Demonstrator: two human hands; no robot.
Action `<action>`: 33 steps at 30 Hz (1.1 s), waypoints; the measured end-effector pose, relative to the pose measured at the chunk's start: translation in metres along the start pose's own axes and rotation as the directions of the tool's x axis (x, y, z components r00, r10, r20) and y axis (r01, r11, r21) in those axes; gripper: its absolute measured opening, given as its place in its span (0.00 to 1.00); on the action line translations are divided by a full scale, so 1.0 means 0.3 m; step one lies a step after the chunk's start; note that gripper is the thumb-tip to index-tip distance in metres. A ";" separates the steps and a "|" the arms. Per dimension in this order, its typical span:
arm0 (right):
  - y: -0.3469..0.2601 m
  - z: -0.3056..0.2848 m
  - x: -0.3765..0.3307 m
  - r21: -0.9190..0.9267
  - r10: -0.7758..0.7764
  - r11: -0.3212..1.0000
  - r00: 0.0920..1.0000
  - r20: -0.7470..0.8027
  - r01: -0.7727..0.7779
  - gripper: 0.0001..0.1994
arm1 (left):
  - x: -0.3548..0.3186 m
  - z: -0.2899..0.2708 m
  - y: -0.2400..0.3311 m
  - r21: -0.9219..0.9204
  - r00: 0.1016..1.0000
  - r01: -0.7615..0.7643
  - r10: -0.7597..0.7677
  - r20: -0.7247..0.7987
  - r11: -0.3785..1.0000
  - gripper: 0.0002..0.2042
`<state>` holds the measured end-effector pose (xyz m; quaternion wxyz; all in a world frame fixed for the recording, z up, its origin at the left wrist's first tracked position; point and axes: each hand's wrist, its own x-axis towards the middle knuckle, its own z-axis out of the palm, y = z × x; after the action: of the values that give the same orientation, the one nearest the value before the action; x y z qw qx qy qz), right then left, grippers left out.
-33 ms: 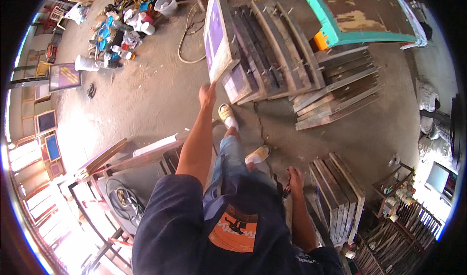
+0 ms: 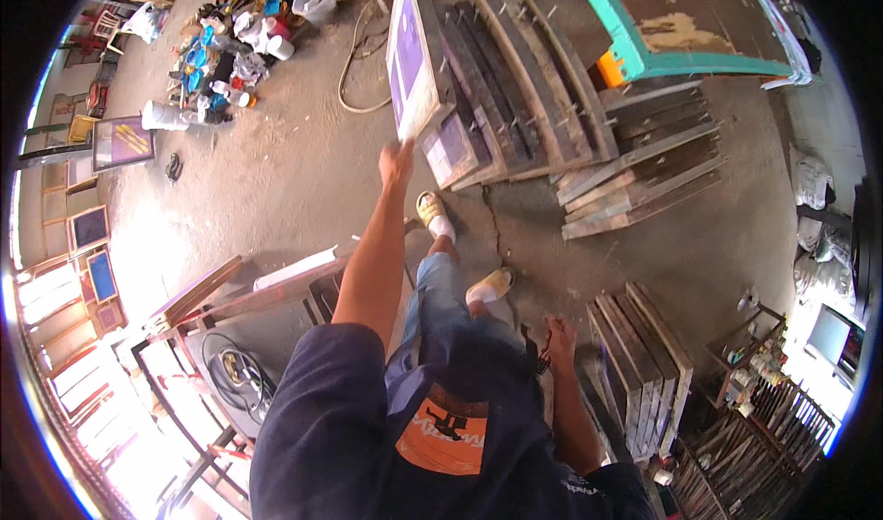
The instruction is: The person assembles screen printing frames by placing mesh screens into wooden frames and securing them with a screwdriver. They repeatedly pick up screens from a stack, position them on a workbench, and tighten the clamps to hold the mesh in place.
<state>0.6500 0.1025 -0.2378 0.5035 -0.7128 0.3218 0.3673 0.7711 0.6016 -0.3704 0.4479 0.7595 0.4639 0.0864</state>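
Note:
My left arm reaches forward, and my left hand [image 2: 395,163] is closed at the near lower corner of a wooden screen frame [image 2: 410,69] with a purple and white mesh. That frame stands tilted against a row of similar frames [image 2: 529,88] leaning together; the nearest of these also shows purple mesh [image 2: 451,150]. Down by my right side, my right hand [image 2: 559,341] has its fingers curled, and a small dark thing shows beside them. What it holds, if anything, cannot be made out. Just to its right stands a stack of upright wooden frames [image 2: 644,373].
More frames [image 2: 644,171] lean at the right, below a turquoise-edged table [image 2: 708,65]. A hose [image 2: 345,92] curls on the floor. Buckets and clutter [image 2: 230,60] lie far left. A rack with a coiled cable [image 2: 241,373] stands near left. My sandalled feet [image 2: 430,209] are apart.
Almost nothing differs. My left hand and the purple-meshed frame's near corner sit slightly higher in the picture, and the view has shifted a little.

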 end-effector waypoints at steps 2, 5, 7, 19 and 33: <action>0.136 -0.030 -0.001 0.060 -0.023 0.998 1.000 -0.010 0.024 0.17 | 0.058 0.010 0.149 -0.009 0.999 -0.034 0.034 -0.039 0.999 0.26; 0.301 -0.046 0.049 -0.003 -0.166 0.986 0.986 0.024 0.166 0.16 | 0.151 0.031 0.349 0.050 0.982 -0.190 0.189 0.019 0.981 0.37; 0.290 -0.032 0.018 -0.114 -0.267 0.955 0.960 0.088 0.275 0.16 | 0.289 0.084 0.347 0.099 0.977 -0.192 0.181 0.109 0.976 0.43; -0.261 0.354 0.094 -0.270 -0.087 0.951 0.966 0.242 0.153 0.11 | 0.290 -0.049 0.048 -0.614 0.972 -0.069 -0.085 -0.218 0.786 0.28; -0.265 0.103 0.418 -0.773 -0.081 0.625 0.994 0.072 0.107 0.11 | 0.178 0.587 -1.011 -0.003 0.667 0.743 -0.741 -0.081 0.670 0.18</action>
<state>0.7752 0.1435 -0.3126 0.1716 -0.8700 0.0873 0.4539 0.7069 0.5886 -0.7190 0.4151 0.5083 0.7501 -0.0814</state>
